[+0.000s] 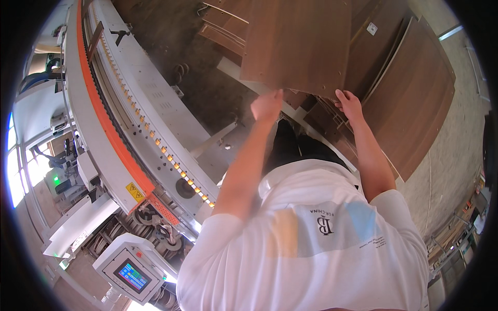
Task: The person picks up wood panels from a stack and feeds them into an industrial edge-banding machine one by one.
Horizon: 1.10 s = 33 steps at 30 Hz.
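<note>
Our left hand (pixel 267 105) is closed on the near edge of a brown wooden panel (pixel 295 44), and our right hand (pixel 349 103) grips the same edge at its right corner, so the panel is held up between both hands, away from the body and a little tilted. To carry it well, we judge it best to keep the two grips at the same height and well apart, so that the board does not twist or sag. Just beyond and to the right of the right hand, more brown panels (pixel 415 98) lean in a stack on the floor (pixel 456 155); their edges are near, and the held corner could scrape them. To the left of the left hand runs the long white machine (pixel 150 103) with an orange strip (pixel 111 129), and a grey support arm (pixel 212 141) points toward us. The open room seems to be the narrow passage between machine and stack, where we stand.
</note>
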Tool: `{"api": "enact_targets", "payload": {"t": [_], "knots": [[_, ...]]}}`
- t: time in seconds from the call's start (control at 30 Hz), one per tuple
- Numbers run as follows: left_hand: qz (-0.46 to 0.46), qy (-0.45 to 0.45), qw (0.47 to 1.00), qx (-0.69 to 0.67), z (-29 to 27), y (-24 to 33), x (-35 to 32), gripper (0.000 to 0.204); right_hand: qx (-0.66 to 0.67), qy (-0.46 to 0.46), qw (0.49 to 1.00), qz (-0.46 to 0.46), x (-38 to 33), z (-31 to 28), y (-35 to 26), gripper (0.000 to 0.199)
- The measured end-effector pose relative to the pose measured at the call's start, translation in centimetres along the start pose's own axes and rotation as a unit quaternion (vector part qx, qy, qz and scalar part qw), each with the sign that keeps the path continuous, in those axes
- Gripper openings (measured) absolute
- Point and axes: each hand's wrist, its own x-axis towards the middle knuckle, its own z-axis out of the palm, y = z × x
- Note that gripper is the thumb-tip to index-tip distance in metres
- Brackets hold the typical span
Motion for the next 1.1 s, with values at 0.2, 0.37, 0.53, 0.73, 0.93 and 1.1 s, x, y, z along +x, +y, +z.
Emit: {"api": "enact_targets", "payload": {"t": [0.2,0.37,0.53,0.73,0.93,1.1], "knots": [[-0.054,0.046,0.997,0.006,-0.7,-4.6,0.4,0.041,0.018,0.006,1.0,-0.004,-0.4,0.4,0.0,0.048],[0.079,0.008,0.997,0.018,0.6,0.3,-0.2,0.041,0.008,0.008,1.0,-0.005,-0.3,0.4,0.1,0.049],[0.027,0.061,0.997,0.039,0.3,-3.0,1.6,0.04,0.017,0.014,1.0,0.004,0.0,0.3,0.4,0.047],[-0.062,0.089,0.994,-0.024,-5.2,-7.0,1.4,0.046,0.02,0.011,1.0,0.004,-0.5,0.4,-0.2,0.047],[0.101,-0.001,0.994,0.032,-1.6,-0.5,0.1,0.047,0.005,0.013,1.0,0.0,-0.3,0.5,0.0,0.047],[-0.001,0.038,0.999,0.026,-1.7,-4.9,1.9,0.043,-0.004,0.02,1.0,-0.001,-0.2,0.4,0.2,0.046]]}}
